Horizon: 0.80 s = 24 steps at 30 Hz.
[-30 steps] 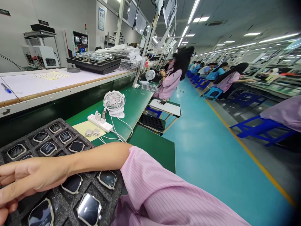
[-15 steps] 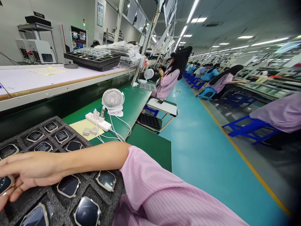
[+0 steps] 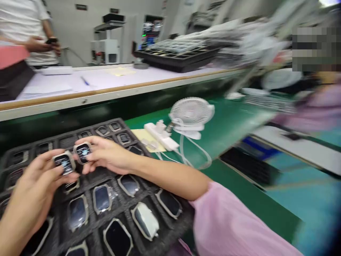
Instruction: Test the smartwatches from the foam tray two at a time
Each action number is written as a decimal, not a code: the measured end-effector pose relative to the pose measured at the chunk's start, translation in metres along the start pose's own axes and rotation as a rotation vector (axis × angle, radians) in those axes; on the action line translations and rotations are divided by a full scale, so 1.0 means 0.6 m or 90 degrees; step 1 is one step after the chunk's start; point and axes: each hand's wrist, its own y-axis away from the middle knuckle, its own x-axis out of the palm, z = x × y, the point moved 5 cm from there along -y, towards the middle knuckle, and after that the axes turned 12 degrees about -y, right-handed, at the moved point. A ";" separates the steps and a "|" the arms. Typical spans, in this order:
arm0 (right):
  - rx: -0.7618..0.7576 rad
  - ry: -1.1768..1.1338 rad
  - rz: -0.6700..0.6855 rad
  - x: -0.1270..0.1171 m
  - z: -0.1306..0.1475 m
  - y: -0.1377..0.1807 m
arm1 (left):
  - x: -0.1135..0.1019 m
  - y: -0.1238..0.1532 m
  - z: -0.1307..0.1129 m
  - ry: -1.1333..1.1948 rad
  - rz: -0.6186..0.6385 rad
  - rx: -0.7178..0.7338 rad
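Observation:
My left hand (image 3: 44,181) grips a smartwatch (image 3: 64,163) whose lit screen faces up, the thumb lying on its glass. Close beside it, my right hand (image 3: 108,154) is closed on a second smartwatch (image 3: 83,153), also with a lit screen. Both watch bodies have pale metal frames and no straps. Beneath the hands lies a black foam tray (image 3: 90,234) with more watch bodies in its pockets. Some of these have lit text, others dark screens. One watch near the tray's right side has a whitish film (image 3: 146,220) over part of it.
Right of the tray, a white power strip (image 3: 162,137) and a small white fan (image 3: 191,112) with loose cables stand on the green bench (image 3: 226,124). A raised shelf (image 3: 106,85) behind carries black trays (image 3: 178,58). A person in white (image 3: 26,28) stands beyond it.
My view has swung left, so the tray sits further right. My left hand has come into view holding a watch. My right hand now holds one above the tray.

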 end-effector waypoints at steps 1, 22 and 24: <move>-0.015 0.018 -0.012 0.000 -0.001 0.003 | -0.003 0.006 -0.006 0.027 -0.012 -0.012; -0.054 0.095 -0.018 0.002 -0.013 0.004 | 0.011 0.014 -0.024 0.089 0.028 -0.002; -0.056 0.095 -0.020 0.001 -0.013 0.004 | 0.011 0.015 -0.023 0.089 0.031 0.004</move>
